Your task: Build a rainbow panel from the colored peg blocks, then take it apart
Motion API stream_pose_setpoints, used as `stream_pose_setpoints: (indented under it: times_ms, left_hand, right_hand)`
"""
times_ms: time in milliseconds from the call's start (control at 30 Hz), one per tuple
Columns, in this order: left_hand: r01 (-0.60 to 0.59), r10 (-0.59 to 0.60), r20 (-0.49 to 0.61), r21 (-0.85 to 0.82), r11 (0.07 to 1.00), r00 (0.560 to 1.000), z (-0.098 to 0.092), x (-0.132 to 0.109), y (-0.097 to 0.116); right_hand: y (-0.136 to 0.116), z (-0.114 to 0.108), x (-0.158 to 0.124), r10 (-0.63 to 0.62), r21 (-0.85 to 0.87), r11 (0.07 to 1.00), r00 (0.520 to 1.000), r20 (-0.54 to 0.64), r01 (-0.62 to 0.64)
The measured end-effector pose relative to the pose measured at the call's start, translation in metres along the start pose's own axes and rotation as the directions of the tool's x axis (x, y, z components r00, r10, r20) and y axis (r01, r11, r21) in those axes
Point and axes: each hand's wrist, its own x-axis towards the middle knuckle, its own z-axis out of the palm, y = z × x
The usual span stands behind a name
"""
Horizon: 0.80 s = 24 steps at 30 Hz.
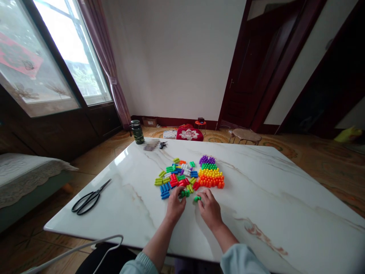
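My left hand (pixel 175 205) is closed at the near edge of a loose pile, fingers round some green plastic toy pieces (pixel 185 193) with rounded ends. A little to the right, my right hand (pixel 210 210) pinches a smaller green toy piece (pixel 197 198) between thumb and fingers. The two hands are apart, just above or on the table. Beyond them lie mixed blue, red, white and lime pieces (pixel 165 188). On the right of the pile, knobbed pieces sit grouped in colour bands: orange (pixel 211 182), yellow (pixel 210 172), green (pixel 209 166) and purple (pixel 207 160).
The white marbled table (pixel 273 190) carries black-handled scissors (pixel 90 198) at the left. A camouflage flask (pixel 137 132), a blurred-out item (pixel 151 145) and keys (pixel 163 145) stand near the far edge. A white cable (pixel 85 243) runs by the near left edge; a stool (pixel 245 135) is beyond.
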Motion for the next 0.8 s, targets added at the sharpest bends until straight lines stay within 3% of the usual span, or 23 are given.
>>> stream_pose_setpoints:
  times_ms: [200, 367, 533, 667, 800]
  left_hand:
    - [-0.004, 0.004, 0.011, 0.036, 0.999, 1.000, 0.000, -0.001, -0.002]
    - [0.013, -0.016, 0.093, 0.037, 0.999, 0.996, 0.000, -0.002, -0.001]
    - [-0.047, 0.028, 0.176, 0.101, 0.994, 0.984, 0.001, -0.002, -0.001]
    - [-0.047, 0.034, 0.141, 0.091, 0.995, 0.989, 0.002, -0.001, -0.004]
    - [-0.018, 0.017, 0.010, 0.074, 0.997, 1.000, 0.004, -0.001, -0.008]
  right_hand:
    - [0.000, 0.019, -0.005, 0.113, 0.123, 0.986, 0.994, -0.002, -0.112]
    - [-0.004, 0.025, -0.003, 0.091, 0.117, 0.990, 0.994, -0.060, -0.084]
    - [-0.010, 0.030, -0.002, 0.046, 0.063, 0.997, 0.999, 0.017, -0.047]
    - [-0.009, 0.030, -0.002, 0.085, 0.077, 0.993, 0.996, 0.032, -0.087]
    - [-0.007, 0.038, 0.005, 0.132, 0.133, 0.982, 0.991, 0.002, -0.132]
